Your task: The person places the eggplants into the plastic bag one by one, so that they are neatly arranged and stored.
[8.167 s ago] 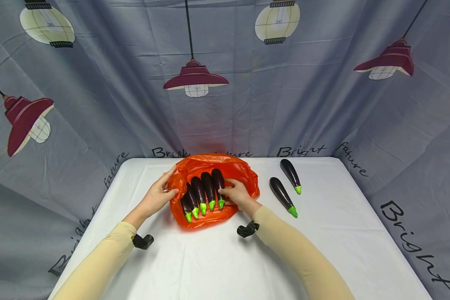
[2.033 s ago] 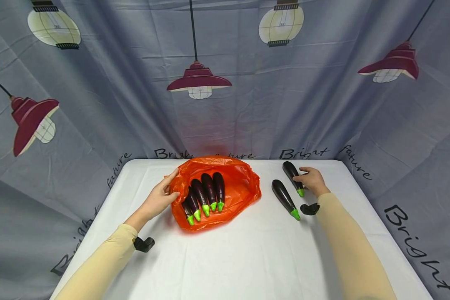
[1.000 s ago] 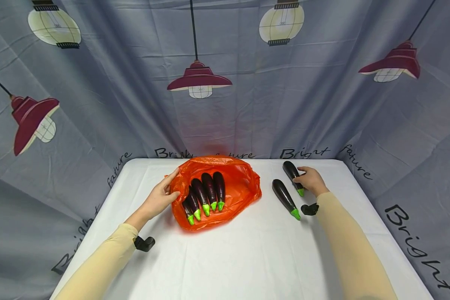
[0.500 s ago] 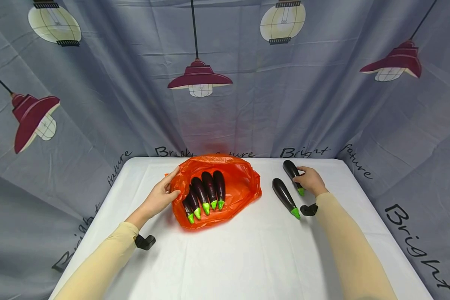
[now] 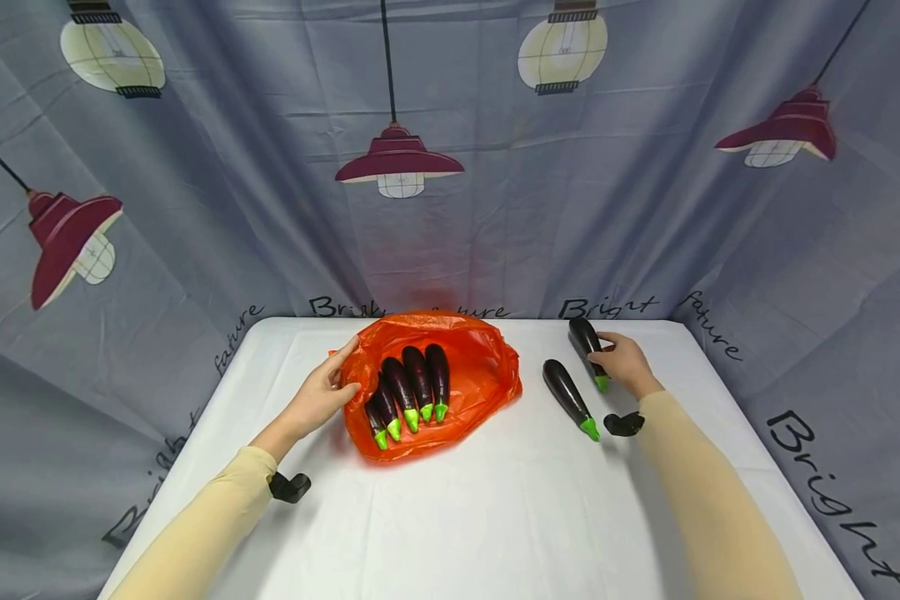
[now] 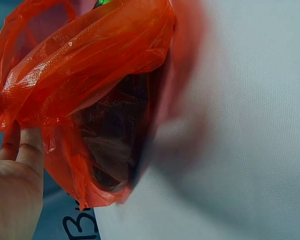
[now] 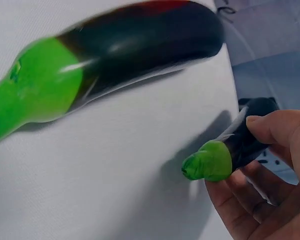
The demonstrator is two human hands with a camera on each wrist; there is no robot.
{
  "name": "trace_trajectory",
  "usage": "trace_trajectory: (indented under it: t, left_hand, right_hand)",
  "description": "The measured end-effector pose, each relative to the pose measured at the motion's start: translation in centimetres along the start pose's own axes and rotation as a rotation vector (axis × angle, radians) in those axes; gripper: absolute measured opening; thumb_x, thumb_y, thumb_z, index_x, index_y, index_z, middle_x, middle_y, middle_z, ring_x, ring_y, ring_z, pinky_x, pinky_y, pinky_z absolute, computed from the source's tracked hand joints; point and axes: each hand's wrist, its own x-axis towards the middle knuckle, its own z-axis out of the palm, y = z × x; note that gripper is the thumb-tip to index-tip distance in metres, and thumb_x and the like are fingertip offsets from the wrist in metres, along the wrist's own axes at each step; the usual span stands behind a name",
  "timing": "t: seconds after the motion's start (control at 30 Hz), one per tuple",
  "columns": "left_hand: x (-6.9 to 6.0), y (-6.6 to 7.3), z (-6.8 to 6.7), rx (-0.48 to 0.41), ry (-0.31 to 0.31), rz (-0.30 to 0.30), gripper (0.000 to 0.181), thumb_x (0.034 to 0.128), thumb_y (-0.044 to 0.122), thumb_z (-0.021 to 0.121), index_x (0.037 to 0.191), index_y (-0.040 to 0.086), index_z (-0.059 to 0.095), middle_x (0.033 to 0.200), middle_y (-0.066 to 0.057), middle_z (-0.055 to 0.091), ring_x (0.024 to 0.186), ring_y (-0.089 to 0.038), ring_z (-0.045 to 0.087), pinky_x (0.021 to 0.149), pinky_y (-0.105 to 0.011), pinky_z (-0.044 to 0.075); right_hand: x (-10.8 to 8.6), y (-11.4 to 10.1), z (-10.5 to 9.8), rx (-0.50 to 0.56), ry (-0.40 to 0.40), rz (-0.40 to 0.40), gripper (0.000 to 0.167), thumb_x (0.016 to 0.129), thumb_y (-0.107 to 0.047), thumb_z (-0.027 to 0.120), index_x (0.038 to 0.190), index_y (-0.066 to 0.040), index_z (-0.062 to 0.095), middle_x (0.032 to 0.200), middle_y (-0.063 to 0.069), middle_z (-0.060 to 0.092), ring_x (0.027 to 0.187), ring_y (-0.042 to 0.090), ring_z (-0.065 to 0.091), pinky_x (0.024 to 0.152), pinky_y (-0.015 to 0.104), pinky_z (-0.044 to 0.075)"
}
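Note:
In the head view an orange plastic bag lies open at the back of the table, with several dark purple eggplants side by side inside. My left hand pinches the bag's left edge between thumb and fingers. The left wrist view shows the bag draped over those fingers, partly hiding them. To the right, my right hand grips an eggplant by thumb and fingers. In the right wrist view this eggplant is held just off the cloth, its shadow apart from it.
Another eggplant lies on the white tablecloth between the bag and my right hand, green stem toward me. A grey curtain printed with lamps stands right behind the table's back edge.
Earlier my right hand was at an eggplant in the bag. It has since moved right to the far eggplant, gripped it and lifted it slightly. The left hand stays at the bag.

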Motion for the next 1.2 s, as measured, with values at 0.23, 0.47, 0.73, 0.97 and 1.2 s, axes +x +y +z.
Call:
trace_trajectory:
  t: [0.23, 0.47, 0.73, 0.97, 1.2]
  left_hand:
    - [0.1, -0.2, 0.0, -0.011, -0.009, 0.011, 0.080, 0.0980, -0.004, 0.059, 0.165, 0.024, 0.025, 0.167, -0.010, 0.026, 0.146, -0.031, 0.035, 0.098, -0.017, 0.044]
    - [0.2, -0.1, -0.1, 0.006, -0.012, 0.011, 0.080, 0.0984, -0.003, 0.060, 0.165, 0.024, 0.025, 0.166, -0.012, 0.027, 0.147, -0.031, 0.035, 0.099, -0.018, 0.044]
    - [0.3, -0.1, -0.1, 0.018, -0.017, 0.019, 0.080, 0.0983, -0.002, 0.060, 0.165, 0.023, 0.023, 0.168, -0.011, 0.023, 0.149, -0.032, 0.031, 0.110, -0.041, 0.040]
    - [0.3, -0.2, 0.0, -0.019, -0.027, 0.022, 0.080, 0.0986, -0.004, 0.060, 0.165, 0.024, 0.024, 0.167, -0.012, 0.023, 0.148, -0.032, 0.032, 0.101, -0.020, 0.044]
    - [0.4, -0.2, 0.0, -0.035, -0.029, 0.017, 0.080, 0.0986, -0.003, 0.059, 0.164, 0.025, 0.025, 0.166, -0.015, 0.027, 0.147, -0.033, 0.035, 0.098, -0.017, 0.045]
  right_hand:
    - [-0.6, -1.3, -0.7, 0.151, 0.000, -0.019, 0.068, 0.100, -0.016, 0.065, 0.159, -0.004, 0.034, 0.136, 0.032, 0.052, 0.105, 0.034, 0.061, 0.074, 0.032, 0.056]
    - [-1.6, -2.8, -1.2, 0.206, -0.022, -0.054, 0.068, 0.102, -0.019, 0.065, 0.161, -0.009, 0.033, 0.141, 0.031, 0.048, 0.115, 0.037, 0.060, 0.084, 0.038, 0.058]
    - [-2.2, -3.8, -1.2, 0.289, -0.035, -0.069, 0.069, 0.101, -0.020, 0.067, 0.161, -0.013, 0.035, 0.143, 0.029, 0.049, 0.117, 0.037, 0.062, 0.089, 0.043, 0.057]
    - [-2.9, -5.0, -0.5, 0.390, -0.073, -0.060, 0.072, 0.098, -0.020, 0.072, 0.161, -0.015, 0.037, 0.142, 0.026, 0.053, 0.110, 0.029, 0.067, 0.092, 0.045, 0.057]
    - [-4.0, -6.6, 0.0, 0.457, -0.131, -0.091, 0.076, 0.095, -0.018, 0.075, 0.160, -0.014, 0.038, 0.143, 0.028, 0.052, 0.111, 0.033, 0.068, 0.092, 0.050, 0.056]
